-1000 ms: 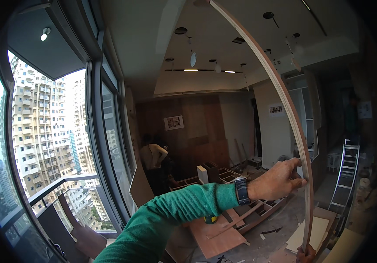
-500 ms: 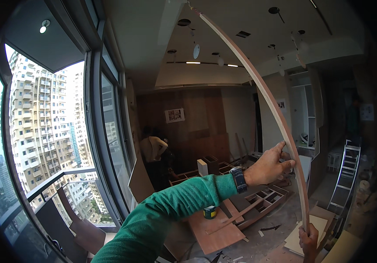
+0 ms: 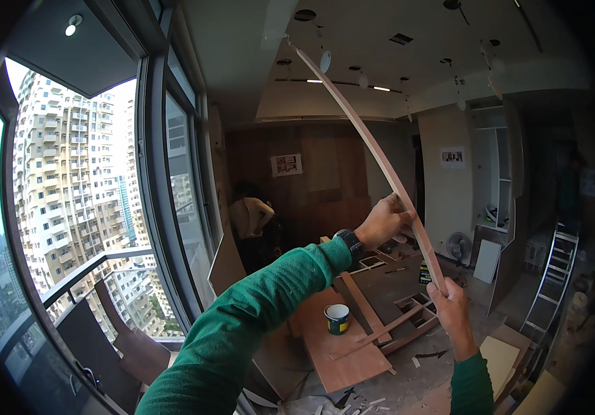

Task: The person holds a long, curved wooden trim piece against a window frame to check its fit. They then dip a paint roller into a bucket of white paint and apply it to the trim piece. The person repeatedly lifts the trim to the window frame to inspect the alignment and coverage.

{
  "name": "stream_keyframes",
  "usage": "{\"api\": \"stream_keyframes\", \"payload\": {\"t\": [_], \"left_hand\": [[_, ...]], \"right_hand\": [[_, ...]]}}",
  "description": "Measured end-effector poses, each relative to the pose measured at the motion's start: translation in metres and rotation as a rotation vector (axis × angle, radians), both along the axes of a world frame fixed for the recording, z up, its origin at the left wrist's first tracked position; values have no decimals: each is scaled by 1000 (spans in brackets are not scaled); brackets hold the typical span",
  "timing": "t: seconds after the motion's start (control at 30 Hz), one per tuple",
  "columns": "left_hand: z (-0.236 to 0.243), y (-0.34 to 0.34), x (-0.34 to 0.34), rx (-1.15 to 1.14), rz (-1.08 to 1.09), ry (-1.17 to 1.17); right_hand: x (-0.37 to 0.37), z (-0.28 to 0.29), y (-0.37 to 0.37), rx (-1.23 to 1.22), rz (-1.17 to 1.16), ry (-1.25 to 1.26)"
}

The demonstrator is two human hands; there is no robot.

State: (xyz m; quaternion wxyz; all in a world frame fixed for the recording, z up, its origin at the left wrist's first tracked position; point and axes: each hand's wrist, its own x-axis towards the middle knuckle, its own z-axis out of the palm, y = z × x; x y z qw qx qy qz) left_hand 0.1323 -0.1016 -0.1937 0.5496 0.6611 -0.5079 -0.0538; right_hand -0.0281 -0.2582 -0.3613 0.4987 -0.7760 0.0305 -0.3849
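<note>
A long, thin wooden strip [image 3: 363,133] slants up and left toward the ceiling, its far tip close to a small bit of wire there. Partway along the strip, my left hand [image 3: 386,223] has its thumb and fingers closed on it. My right hand [image 3: 452,309] grips the strip's lower end, nearer my body. Green sleeves cover both forearms, and a dark watch [image 3: 350,241] is on the left wrist. Some of the left fingers are hidden behind the hand.
An open paint can [image 3: 337,319] stands on a reddish board [image 3: 353,366] below. Wooden frames [image 3: 415,311] and offcuts litter the floor. At left is a tall window [image 3: 149,173]; at right, a ladder [image 3: 552,277]. Another person [image 3: 250,216] bends near the back wall. Lamps hang from the ceiling.
The strip has tilted further left. My right hand has risen and moved left with its lower end, while my left hand has shifted up and left, now closed on the strip.
</note>
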Motion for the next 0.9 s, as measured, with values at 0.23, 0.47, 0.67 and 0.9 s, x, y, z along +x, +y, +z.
{"api": "stream_keyframes", "payload": {"t": [0.23, 0.47, 0.67, 0.9], "left_hand": [[43, 10, 78, -41, 161, 117], [40, -5, 78, -90, 153, 151], [50, -21, 47, -119, 45, 120], [53, -46, -36, 25, -122, 33]], "right_hand": [[83, 48, 6, -83, 15, 34], [76, 20, -14, 7, 60, -5], [1, -45, -48, 171, 145, -23], [-93, -108, -90, 234, 79, -81]]}}
